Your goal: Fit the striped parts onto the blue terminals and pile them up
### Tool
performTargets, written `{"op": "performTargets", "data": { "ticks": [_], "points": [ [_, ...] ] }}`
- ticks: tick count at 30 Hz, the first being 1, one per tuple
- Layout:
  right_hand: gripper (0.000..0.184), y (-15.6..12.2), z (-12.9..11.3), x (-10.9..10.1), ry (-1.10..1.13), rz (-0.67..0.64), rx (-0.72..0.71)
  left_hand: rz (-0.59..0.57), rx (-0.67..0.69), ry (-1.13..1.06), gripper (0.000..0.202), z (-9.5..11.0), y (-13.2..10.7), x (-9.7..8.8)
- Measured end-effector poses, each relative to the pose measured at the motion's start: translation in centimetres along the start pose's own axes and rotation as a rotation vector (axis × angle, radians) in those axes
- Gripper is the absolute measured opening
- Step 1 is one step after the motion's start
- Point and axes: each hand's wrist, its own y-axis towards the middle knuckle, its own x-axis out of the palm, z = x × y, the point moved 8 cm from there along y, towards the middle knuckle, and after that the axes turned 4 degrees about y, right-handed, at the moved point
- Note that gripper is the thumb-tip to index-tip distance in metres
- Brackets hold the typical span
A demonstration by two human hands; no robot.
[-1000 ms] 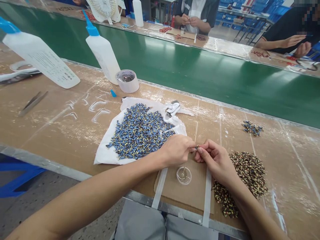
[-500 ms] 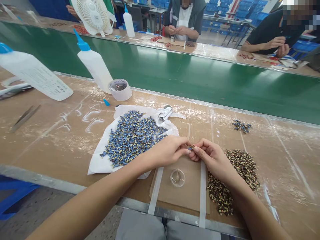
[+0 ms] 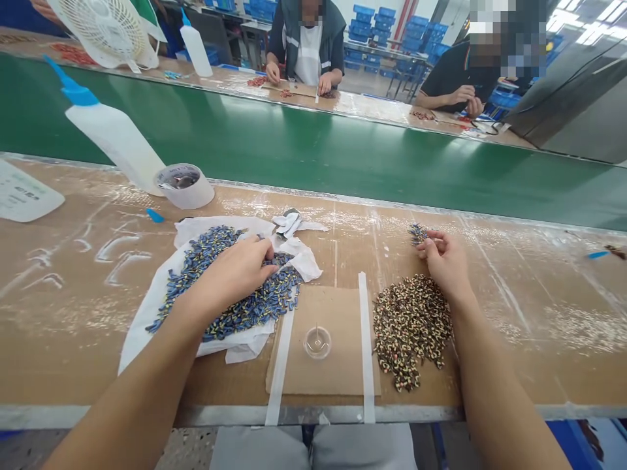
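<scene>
My left hand (image 3: 240, 264) is over a heap of small blue-and-yellow pieces (image 3: 235, 313), its fingers curled down against them; what lies at the fingertips cannot be made out. The heap rests on a crumpled white plastic bag (image 3: 134, 343). To the right, my right hand (image 3: 445, 261) pinches at a small cluster of blue-and-dark pieces (image 3: 416, 232), with a tiny piece at its fingertips. Nearer me lies a pile of small dark-and-cream pieces (image 3: 411, 326). Between the piles, a small clear round dish (image 3: 317, 343) with a thin stick in it stands on a cardboard sheet (image 3: 333, 378).
A white squeeze bottle (image 3: 115, 140) with a blue nozzle leans behind a tape roll (image 3: 186, 188). Another bottle (image 3: 27, 192) is at the left edge. A blue cap (image 3: 155, 215) lies nearby. Beyond the green belt (image 3: 294, 140), two people work by a fan (image 3: 110, 32).
My hands, together over the cardboard before, have parted. The left moved onto the blue-and-yellow heap, the right out to the small cluster. The view has turned rightward.
</scene>
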Motion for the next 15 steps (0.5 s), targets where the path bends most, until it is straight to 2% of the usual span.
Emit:
{"op": "performTargets", "data": {
  "ticks": [4, 8, 12, 15],
  "points": [
    [0.04, -0.2, -0.6, -0.4, 0.003, 0.039, -0.016, -0.046, -0.005, -0.069, 0.01, 0.0, -0.1, -0.1],
    [0.037, -0.2, -1.0, -0.8, -0.012, 0.084, -0.049, -0.045, -0.025, -0.113, 0.012, -0.4, -0.2, -1.1],
    [0.033, -0.3, -1.5, -0.7, -0.025, 0.092, -0.082, 0.046, -0.09, -0.126, 0.011, -1.3, -0.3, -2.5],
    [0.031, -0.7, -2.1, -0.3, 0.016, 0.071, -0.085, 0.126, -0.107, -0.246, 0.011, -0.5, -0.3, -2.6]
  ]
}}
